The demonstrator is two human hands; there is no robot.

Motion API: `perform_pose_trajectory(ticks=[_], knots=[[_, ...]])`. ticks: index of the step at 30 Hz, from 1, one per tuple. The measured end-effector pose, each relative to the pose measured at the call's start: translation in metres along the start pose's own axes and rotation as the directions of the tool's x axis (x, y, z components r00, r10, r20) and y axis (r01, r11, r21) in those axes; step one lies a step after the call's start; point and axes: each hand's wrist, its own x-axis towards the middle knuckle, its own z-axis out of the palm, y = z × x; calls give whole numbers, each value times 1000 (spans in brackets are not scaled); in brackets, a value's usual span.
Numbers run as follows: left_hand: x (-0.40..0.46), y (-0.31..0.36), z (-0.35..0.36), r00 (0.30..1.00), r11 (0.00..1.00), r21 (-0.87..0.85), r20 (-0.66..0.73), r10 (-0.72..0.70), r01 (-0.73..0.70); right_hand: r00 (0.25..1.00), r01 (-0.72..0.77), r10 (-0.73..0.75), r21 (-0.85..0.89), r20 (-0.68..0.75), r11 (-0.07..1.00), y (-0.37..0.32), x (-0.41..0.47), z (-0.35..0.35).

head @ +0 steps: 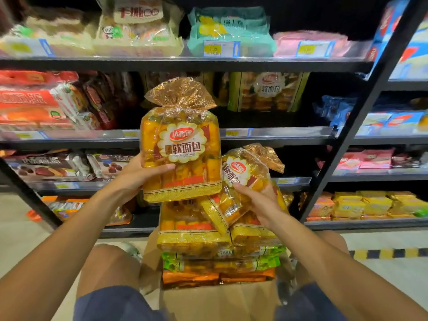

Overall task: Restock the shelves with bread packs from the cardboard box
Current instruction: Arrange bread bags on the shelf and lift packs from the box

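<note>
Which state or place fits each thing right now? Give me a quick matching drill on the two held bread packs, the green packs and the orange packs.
1. left hand pack
2. right hand pack
3. green packs
4. orange packs

a. lowest visible layer in the cardboard box
b. upright, label facing the camera
c. tilted, resting on the stack
d. layer just above the orange one

Pairs: 1-b, 2-c, 3-d, 4-a

Dim aisle, glare on plastic wrappers (pixel 183 144) (edges blurred, wide-angle bent).
</note>
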Motion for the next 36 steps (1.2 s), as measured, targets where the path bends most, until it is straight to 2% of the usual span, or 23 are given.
perform_pose_trajectory(ticks=[5, 11, 16, 22, 25, 28, 32, 36], knots=[[8, 7, -1, 993, 997, 18, -81, 81, -80, 999, 24, -19, -187, 32, 982, -22, 3, 2], [12, 18, 16, 972, 979, -38, -134, 194, -200, 952, 254, -303, -422, -53, 870, -73, 13, -23], [32, 31, 46, 957, 962, -48, -123, 262, -269, 883, 343, -451, -475, -132, 811, -115, 17, -72], [63, 34, 109, 915, 912, 112, -39, 401, -395, 836, 359, -496, -450, -235, 817, -126, 32, -139], [77, 26, 135, 873, 857, 179, 26, 486, -483, 808, 386, -533, -458, -250, 800, -121, 38, -166], [87, 14, 148, 824, 780, 279, 91, 559, -560, 778, 415, -593, -538, -207, 733, -112, 48, -187], [103, -1, 161, 724, 614, 404, 224, 652, -678, 734, 442, -658, -616, -168, 652, -94, 64, -204], [122, -13, 170, 623, 436, 482, 350, 700, -760, 713, 460, -674, -595, -197, 660, -74, 87, -213]])
